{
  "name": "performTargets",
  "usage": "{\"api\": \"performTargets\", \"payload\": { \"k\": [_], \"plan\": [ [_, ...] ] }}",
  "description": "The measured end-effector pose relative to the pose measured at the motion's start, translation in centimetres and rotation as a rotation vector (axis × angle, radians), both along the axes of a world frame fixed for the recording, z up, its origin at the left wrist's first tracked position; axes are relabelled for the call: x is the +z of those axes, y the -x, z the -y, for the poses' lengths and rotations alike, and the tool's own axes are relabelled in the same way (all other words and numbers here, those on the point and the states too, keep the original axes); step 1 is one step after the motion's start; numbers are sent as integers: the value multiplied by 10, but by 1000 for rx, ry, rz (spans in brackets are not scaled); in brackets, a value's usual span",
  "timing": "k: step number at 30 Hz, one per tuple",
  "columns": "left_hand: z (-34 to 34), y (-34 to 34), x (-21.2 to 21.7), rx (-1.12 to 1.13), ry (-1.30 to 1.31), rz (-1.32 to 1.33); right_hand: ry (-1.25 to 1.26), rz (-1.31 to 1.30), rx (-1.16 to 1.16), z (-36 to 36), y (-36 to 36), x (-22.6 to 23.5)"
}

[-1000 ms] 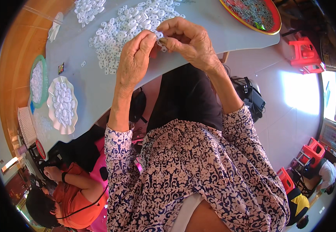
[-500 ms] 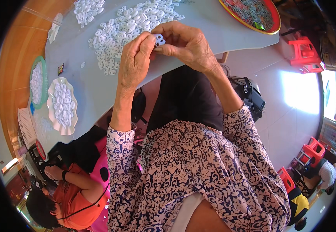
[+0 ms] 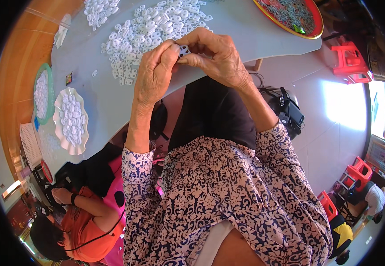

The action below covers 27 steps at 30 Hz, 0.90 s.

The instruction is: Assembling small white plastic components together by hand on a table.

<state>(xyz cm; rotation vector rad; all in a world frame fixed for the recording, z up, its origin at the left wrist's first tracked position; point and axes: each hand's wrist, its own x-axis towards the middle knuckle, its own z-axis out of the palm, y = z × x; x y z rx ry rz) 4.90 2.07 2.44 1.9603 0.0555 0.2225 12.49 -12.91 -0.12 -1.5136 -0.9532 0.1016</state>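
Between my fingertips, just off the table's near edge, is a small white plastic piece with dark round holes. My left hand is closed, thumb and forefinger pinching its left side. From the other side my right hand grips it between thumb and curled fingers, which hide part of it. Beyond my hands, a loose spread of small white oval plastic pieces covers part of the grey table.
At the left stand a scalloped white dish and a green basket, both holding white pieces. A red tray of small grey metal parts sits far right. A person in orange works at lower left. Red stools stand right.
Both hands have come slightly nearer to me with the white piece, which has turned a little between the fingers. Its holes now face differently.
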Motion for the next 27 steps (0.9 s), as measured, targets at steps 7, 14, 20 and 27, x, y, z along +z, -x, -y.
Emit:
{"api": "performTargets", "payload": {
  "k": [7,14,20,27],
  "plan": [
    [6,4,-12,68,64,39,10,50,-15,0,2,0],
    [10,4,-8,75,66,-1,-5,33,10,3,2,-2],
    [3,5,-3,26,68,-79,-45,-5,21,0,0,-7],
    [2,5,-10,51,129,2,-29,-273,144,-2,-9,-7]
  ]
}}
